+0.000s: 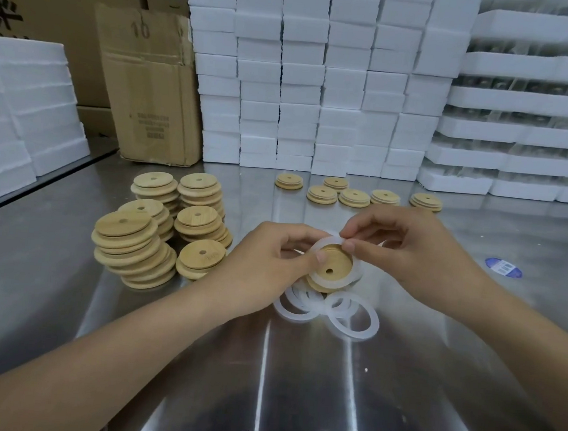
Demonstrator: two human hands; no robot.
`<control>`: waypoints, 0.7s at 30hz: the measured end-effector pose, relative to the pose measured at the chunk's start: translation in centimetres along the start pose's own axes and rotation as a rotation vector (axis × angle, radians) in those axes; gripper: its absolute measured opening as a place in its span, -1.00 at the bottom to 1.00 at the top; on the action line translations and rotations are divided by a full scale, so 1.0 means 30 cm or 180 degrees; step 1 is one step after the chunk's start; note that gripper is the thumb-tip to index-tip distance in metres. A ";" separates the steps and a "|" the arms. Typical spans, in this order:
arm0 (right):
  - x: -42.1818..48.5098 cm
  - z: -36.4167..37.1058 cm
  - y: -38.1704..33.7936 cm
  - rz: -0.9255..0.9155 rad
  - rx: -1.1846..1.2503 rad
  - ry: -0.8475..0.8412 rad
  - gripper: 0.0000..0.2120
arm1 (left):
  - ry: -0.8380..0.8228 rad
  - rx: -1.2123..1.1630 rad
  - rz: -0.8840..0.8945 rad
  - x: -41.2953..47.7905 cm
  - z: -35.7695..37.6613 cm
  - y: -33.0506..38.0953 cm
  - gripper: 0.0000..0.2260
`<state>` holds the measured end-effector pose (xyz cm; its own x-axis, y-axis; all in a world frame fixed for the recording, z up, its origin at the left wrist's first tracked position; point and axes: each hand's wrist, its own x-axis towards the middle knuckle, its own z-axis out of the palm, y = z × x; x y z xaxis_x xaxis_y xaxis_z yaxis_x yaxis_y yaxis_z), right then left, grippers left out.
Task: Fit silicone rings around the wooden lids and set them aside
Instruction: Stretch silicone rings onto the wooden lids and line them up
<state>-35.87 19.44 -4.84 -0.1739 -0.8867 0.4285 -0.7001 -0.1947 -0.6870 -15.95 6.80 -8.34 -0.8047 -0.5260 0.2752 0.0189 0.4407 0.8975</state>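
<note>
The left hand [271, 260] grips a lid [334, 268] above the table [295, 388], centre; the right hand [413, 257] pinches the ring [357, 271] at its far rim, seemingly partly seated. Just nearer lie loose rings [352, 321].

A round, pale wooden lid [331, 266] with a small centre hole is held above the counter [295, 388], tilted, its stepped underside facing up. The left hand [272, 259] grips its near edge. A translucent white silicone ring [355, 279] lies loosely around the raised step, its upper edge pinched by the right hand [410, 247]. Directly below, a small heap of loose rings [367, 329] overlaps flat on the counter. To the left stand several uneven stacks of bare lids [136, 236], broad face up. Further back, six single lids [354, 198] lie in a loose row, step side up.
</note>
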 end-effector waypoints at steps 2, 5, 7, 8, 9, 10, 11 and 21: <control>0.001 -0.005 -0.001 0.0023 0.0020 -0.0038 -0.91 | 0.0086 -0.0002 0.0008 0.002 -0.004 0.001 -0.80; 0.003 -0.012 -0.006 0.0040 0.0042 -0.0103 -0.92 | 0.0288 -0.0050 -0.0096 0.005 -0.012 0.003 -0.86; 0.003 -0.016 -0.006 0.0081 0.0078 -0.0137 -0.93 | 0.0372 -0.0079 -0.0169 0.006 -0.018 0.007 -0.88; 0.003 -0.018 -0.007 0.0102 0.0097 -0.0164 -0.93 | 0.0390 -0.0090 -0.0192 0.007 -0.020 0.008 -0.89; 0.002 -0.020 -0.008 0.0113 0.0108 -0.0201 -0.93 | 0.0391 -0.0109 -0.0212 0.006 -0.023 0.008 -0.89; 0.002 -0.020 -0.010 0.0119 0.0104 -0.0242 -0.94 | 0.0380 -0.0132 -0.0238 0.005 -0.026 0.010 -0.90; 0.001 -0.019 -0.011 0.0131 0.0092 -0.0279 -0.94 | 0.0360 -0.0151 -0.0273 0.004 -0.030 0.012 -0.90; 0.001 -0.019 -0.009 0.0261 0.0332 -0.0404 -0.98 | 0.0107 -0.0441 -0.0483 -0.001 -0.052 0.041 -0.93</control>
<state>-36.09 19.70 -4.31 -0.1341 -0.9459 0.2955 -0.6103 -0.1561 -0.7766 -14.97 6.21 -6.70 -0.7844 -0.6036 0.1426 -0.0177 0.2515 0.9677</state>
